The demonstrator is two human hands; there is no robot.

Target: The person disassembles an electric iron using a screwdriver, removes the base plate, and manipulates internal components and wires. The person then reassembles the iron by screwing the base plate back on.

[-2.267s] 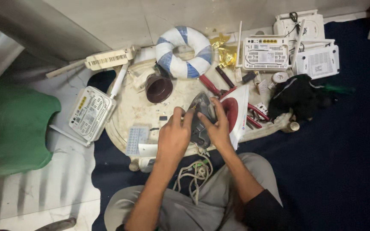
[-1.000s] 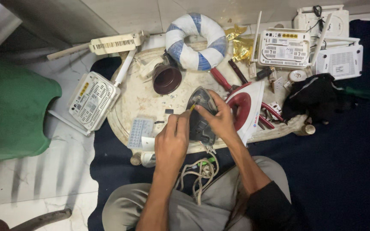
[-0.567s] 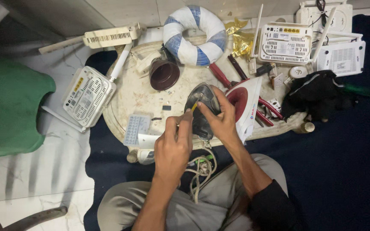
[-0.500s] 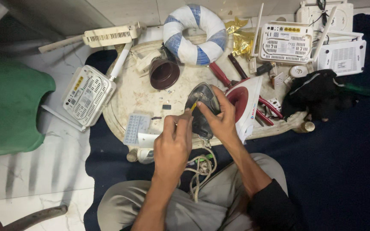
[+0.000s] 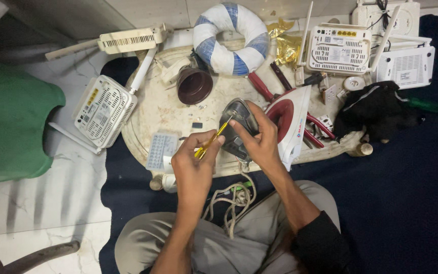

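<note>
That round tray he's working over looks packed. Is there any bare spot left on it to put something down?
Yes: the tray is bare on its left part, between the brown cup, the white router and the small keypad. The right half is crowded with pliers, the iron's red-and-white shell and small parts. Both hands fill the near edge.

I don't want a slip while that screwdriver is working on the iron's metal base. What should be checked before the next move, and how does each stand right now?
1. Left hand grips the yellow screwdriver: ok.
2. Right hand steadies the metal base: ok.
3. Tip seated in a screw: cannot tell, too small.
4. Cord lies loose in the lap, away from the tool: ok.
5. Round tray around the work is crowded with a brown cup and red pliers: not ok.
</note>
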